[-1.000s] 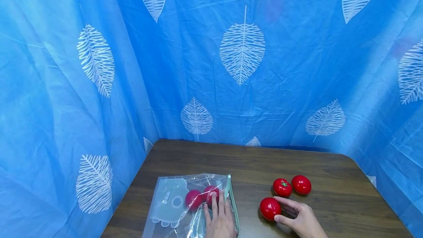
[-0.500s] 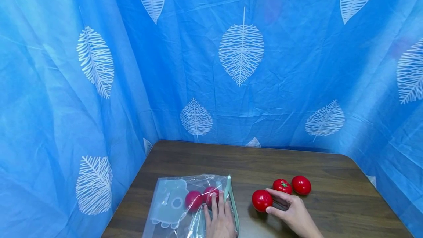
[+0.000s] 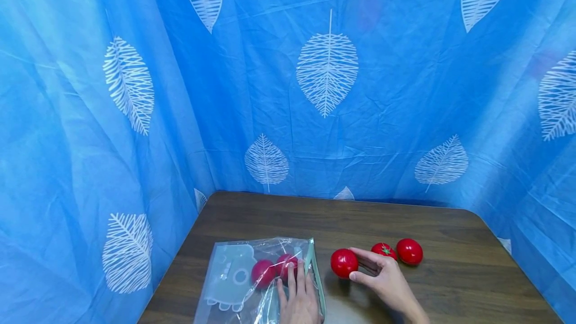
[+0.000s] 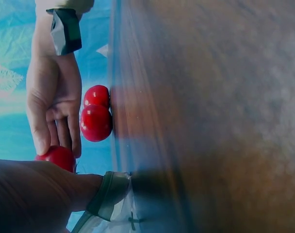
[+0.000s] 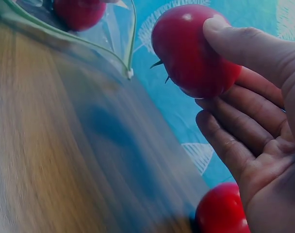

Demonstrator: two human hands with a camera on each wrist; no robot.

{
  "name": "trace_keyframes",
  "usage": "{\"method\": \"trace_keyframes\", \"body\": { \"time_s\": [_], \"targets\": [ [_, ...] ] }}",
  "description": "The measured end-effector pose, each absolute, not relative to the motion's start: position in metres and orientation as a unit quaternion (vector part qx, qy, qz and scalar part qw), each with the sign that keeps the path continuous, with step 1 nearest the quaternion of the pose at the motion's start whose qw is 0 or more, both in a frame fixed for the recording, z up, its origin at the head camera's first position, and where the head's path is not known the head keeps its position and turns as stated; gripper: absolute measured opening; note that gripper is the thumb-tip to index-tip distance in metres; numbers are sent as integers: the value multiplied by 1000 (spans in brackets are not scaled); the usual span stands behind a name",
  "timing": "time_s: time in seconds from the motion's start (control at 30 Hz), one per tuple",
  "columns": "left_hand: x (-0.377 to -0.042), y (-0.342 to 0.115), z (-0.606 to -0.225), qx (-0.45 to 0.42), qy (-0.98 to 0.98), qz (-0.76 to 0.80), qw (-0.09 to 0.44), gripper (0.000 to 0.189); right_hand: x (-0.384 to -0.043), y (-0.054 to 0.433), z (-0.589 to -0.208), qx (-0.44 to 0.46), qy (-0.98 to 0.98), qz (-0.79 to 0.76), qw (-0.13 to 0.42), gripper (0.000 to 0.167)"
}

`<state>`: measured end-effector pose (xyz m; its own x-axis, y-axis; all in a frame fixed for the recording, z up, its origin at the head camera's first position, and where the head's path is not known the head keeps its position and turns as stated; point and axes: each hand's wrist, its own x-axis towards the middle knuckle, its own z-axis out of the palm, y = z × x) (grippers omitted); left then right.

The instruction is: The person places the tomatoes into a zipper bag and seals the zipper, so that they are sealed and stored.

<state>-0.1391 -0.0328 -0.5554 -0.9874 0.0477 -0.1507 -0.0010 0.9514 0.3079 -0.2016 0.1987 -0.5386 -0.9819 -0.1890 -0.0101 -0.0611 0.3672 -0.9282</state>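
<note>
Red and shiny, the held tomato (image 3: pixel 344 263) is low in the head view, a bit right of the middle, up off the brown bench (image 3: pixel 450 244). The right hand (image 3: pixel 388 280) pinches it between thumb and fingers. The left hand (image 3: pixel 300 300) lies with its fingers straight and spread on a clear plastic bag (image 3: pixel 234 256) at the lower left of the frame.

The bottom of the frame cuts off the bag and the left hand. Two bagged tomatoes (image 3: pixel 263 273) look dull through the plastic, and the left fingers cover part of one. The right hand hides part of the green-topped tomato (image 3: pixel 384 249); the plain red tomato (image 3: pixel 410 252) sits just beside it. In the left wrist view, the left hand blocks part of the held tomato.

Small white marks on the bag's pale green picture are too tiny to make out.

In the right wrist view, green leaf tips (image 5: pixel 157 64) poke out at the held tomato's lower left, so its stem end points that way. It is almost round, so I cannot tell a long axis.
</note>
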Motion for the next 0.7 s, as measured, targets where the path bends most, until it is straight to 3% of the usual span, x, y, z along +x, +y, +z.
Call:
{"method": "trace_keyframes", "body": {
  "time_s": [0.37,0.7],
  "targets": [
    [-135,-32,-555,11,986,160,52,107,-209,179,-542,-87,814,-570,66,66],
    [-136,-30,-554,5,985,161,63,110,-214,164,-549,-137,793,-587,88,65]
  ]
}}
